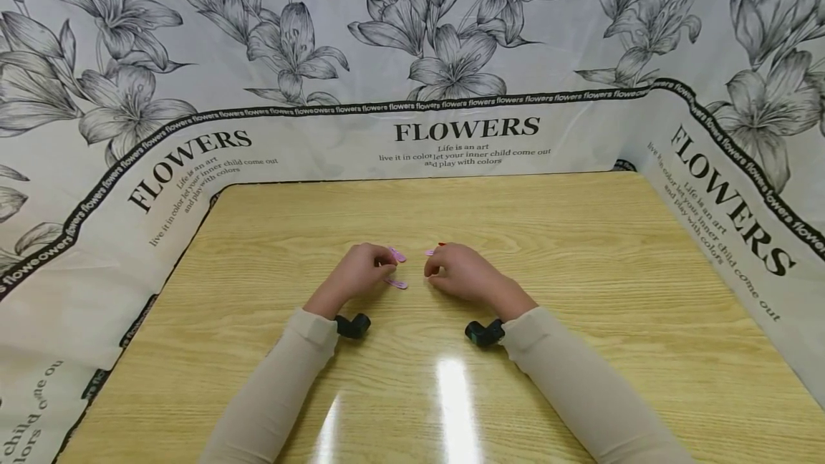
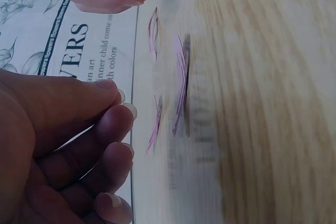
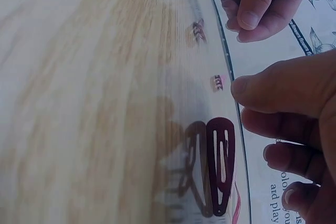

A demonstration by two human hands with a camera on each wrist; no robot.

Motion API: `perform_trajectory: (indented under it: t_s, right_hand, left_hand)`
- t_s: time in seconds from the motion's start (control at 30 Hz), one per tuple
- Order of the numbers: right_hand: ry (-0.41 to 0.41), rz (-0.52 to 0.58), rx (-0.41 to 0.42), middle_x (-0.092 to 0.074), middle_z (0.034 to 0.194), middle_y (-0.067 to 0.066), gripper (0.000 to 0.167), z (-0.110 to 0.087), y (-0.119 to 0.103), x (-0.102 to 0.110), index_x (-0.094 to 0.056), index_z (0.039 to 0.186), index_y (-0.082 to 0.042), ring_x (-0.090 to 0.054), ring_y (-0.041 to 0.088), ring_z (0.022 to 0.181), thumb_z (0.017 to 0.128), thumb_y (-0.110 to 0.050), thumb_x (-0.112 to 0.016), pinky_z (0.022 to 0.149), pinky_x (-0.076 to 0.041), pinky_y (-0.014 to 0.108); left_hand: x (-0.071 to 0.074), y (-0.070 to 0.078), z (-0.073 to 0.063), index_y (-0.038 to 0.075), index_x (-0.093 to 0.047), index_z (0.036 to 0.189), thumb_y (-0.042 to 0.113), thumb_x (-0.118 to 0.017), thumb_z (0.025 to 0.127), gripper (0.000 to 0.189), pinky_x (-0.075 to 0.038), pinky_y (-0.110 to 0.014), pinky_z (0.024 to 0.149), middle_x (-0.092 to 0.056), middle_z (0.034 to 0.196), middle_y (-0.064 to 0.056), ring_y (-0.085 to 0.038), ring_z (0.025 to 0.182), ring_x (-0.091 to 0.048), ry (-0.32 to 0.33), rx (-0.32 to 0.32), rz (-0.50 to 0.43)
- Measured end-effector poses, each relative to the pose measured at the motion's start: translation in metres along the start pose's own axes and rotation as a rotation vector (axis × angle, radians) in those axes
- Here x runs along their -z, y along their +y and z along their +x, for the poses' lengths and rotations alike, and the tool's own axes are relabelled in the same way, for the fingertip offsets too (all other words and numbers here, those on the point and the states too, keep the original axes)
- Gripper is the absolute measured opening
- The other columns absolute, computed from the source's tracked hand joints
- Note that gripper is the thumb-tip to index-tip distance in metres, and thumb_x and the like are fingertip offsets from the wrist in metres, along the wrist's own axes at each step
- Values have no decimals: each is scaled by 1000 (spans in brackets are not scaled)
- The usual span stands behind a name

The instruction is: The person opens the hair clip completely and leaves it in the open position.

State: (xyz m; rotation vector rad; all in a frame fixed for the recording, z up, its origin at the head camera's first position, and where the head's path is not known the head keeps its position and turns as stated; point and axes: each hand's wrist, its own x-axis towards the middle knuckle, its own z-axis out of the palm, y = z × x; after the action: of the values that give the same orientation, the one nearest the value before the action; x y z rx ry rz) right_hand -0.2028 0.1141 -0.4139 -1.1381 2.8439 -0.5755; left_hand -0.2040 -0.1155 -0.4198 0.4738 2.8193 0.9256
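Observation:
In the head view my left hand (image 1: 362, 270) hovers with loosely curled fingers beside two pink snap hair clips, a farther one (image 1: 399, 256) and a nearer one (image 1: 397, 283). The left wrist view shows the left thumb and forefinger (image 2: 123, 111) close together, with no clip between them. Opposite it is my right hand (image 1: 465, 272), fingers bent and thumb apart, holding nothing. A dark red snap hair clip (image 3: 220, 166) lies beside its fingers, with a pink clip (image 3: 236, 205) partly hidden behind. In the head view the right hand covers most of both.
The wood-grain table (image 1: 412, 364) reflects bright light near its front. A white cloth (image 1: 309, 145) printed with flowers and lettering hangs along the back and sides. Each wrist carries a small black camera, one on the left (image 1: 353, 326) and one on the right (image 1: 485, 333).

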Motion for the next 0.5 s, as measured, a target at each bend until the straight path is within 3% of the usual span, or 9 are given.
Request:
perform_trajectory:
  t_s: [0.17,0.5]
  right_hand:
    - [-3,-21,16,-68,89,0,13,5,-3,-2,-73,99,-11,-60,15,82,88,-11,-65,91,-49,37]
    - [-33,-37,-8,-68,91,-1,15,11,-8,-8,-73,102,-13,-59,16,86,90,-17,-66,87,-47,36]
  left_hand:
    - [2,-5,-2,11,-74,93,19,-66,92,11,-47,-27,70,-68,87,0,-12,77,-56,-10,18,-9]
    - [6,-12,-8,11,-73,93,18,-66,91,10,-48,-29,73,-68,88,-1,-14,79,-57,-15,39,-20]
